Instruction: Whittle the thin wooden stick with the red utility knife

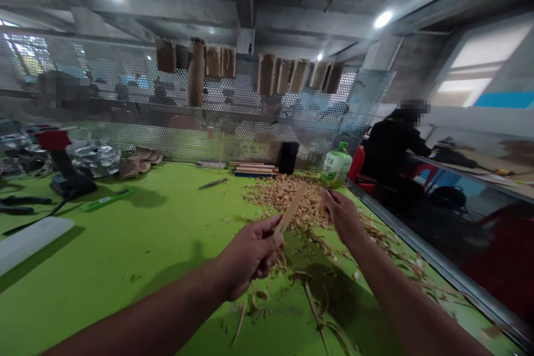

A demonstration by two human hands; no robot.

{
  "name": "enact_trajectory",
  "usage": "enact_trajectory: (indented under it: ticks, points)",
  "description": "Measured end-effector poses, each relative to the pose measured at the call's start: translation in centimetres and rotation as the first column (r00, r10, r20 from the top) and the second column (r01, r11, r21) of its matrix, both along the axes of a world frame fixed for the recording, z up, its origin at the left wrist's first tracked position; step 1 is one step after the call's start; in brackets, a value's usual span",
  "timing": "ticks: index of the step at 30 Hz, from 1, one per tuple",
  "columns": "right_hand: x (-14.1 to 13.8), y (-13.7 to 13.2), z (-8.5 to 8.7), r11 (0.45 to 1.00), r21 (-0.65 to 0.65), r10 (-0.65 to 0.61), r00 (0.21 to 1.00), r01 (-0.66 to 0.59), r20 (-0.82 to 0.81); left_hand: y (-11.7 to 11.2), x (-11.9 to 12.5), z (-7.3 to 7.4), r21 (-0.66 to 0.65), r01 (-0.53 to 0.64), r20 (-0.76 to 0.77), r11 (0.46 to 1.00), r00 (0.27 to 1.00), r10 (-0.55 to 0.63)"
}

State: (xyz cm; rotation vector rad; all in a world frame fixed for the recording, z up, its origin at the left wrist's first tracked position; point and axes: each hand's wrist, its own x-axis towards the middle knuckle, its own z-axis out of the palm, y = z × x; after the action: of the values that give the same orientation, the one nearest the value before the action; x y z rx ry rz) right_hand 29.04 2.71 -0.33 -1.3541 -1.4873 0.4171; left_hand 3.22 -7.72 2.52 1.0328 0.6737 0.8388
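Note:
My left hand [252, 253] grips the lower end of a flat, light wooden strip [295, 203], which slants up and to the right above the table. To the right, apart from the strip, my right hand [342, 214] is closed. Something dark shows at its fingertips, too small and blurred to name. Behind and below both hands lies a heap of pale wood shavings [271, 192], with longer curls [315, 311] scattered nearer to me on the green tabletop [167, 250].
Behind the heap stand a green-tea bottle [336, 166], a dark upright phone-like slab [288, 157] and stacked wooden strips [254, 169]. Leftward are a cordless drill [62, 161], a green cutter knife [109, 199] and a white block [33, 239]. A perforated metal screen [246, 122] closes the back; a seated person [392, 142] is at right.

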Motion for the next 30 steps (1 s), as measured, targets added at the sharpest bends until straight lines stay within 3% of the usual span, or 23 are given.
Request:
enact_trajectory:
  ticks: [3,7,12,15,20,24,30]
  points:
    - [-2.0,-1.0,-0.1,0.989,-0.051,0.129,0.984,-0.136,-0.124,0.6,0.1,0.0,-0.042,-0.084,0.003,0.996,0.996,0.085]
    - [-4.1,-2.4,0.0,0.971,-0.038,0.235,0.97,-0.238,-0.057,0.9,0.4,-0.1,-0.089,-0.118,0.04,0.989,0.992,0.122]
    - [-4.2,-3.0,-0.1,0.976,0.018,0.21,0.965,-0.215,0.156,1.1,0.3,-0.5,-0.08,-0.128,0.112,0.989,0.984,0.136]
    - [-4.4,-3.4,0.0,0.956,0.024,0.263,0.893,-0.291,0.366,1.3,0.3,-0.6,-0.071,-0.143,0.121,0.987,0.981,0.151]
    - [-5.8,-4.9,0.5,0.937,-0.002,0.296,0.791,-0.349,0.536,1.6,0.3,-1.0,-0.078,-0.223,0.102,0.972,0.968,0.231]
    - [-6.4,-5.6,0.6,0.933,-0.025,0.297,0.733,-0.358,0.612,1.7,0.2,-1.1,-0.049,-0.236,0.02,0.971,0.971,0.237]
    - [-5.9,-5.1,0.5,0.955,0.037,0.211,0.759,-0.296,0.615,1.1,0.1,-0.3,-0.07,-0.147,0.043,0.987,0.988,0.15]
